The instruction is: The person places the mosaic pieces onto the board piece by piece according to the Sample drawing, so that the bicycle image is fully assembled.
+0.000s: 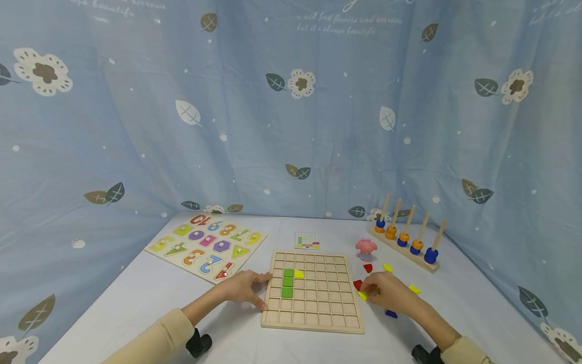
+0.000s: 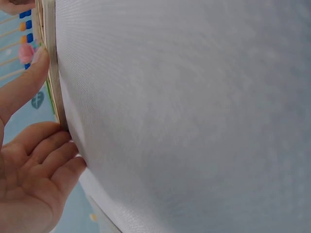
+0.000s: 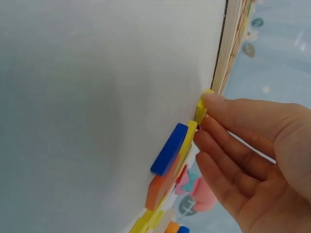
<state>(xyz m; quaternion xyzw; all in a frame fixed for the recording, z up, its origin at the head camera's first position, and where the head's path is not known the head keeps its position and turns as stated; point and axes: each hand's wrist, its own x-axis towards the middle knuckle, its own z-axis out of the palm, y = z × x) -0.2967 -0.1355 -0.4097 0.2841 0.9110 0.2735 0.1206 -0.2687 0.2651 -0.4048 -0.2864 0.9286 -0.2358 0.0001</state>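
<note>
A wooden grid board lies in the middle of the table, seen in the head view. Three green squares sit in a column in its left part, with a yellow rounded piece beside the top one. My left hand rests against the board's left edge, thumb and fingers spread apart. Just off the right edge, my right hand pinches a small yellow piece between thumb and fingertip. Red pieces and a blue piece lie around that hand.
Behind the board is a small pattern card. A number-and-shape puzzle board stands at the left. Back right are a pink figure and a peg stacker with beads. More yellow pieces lie right of my right hand.
</note>
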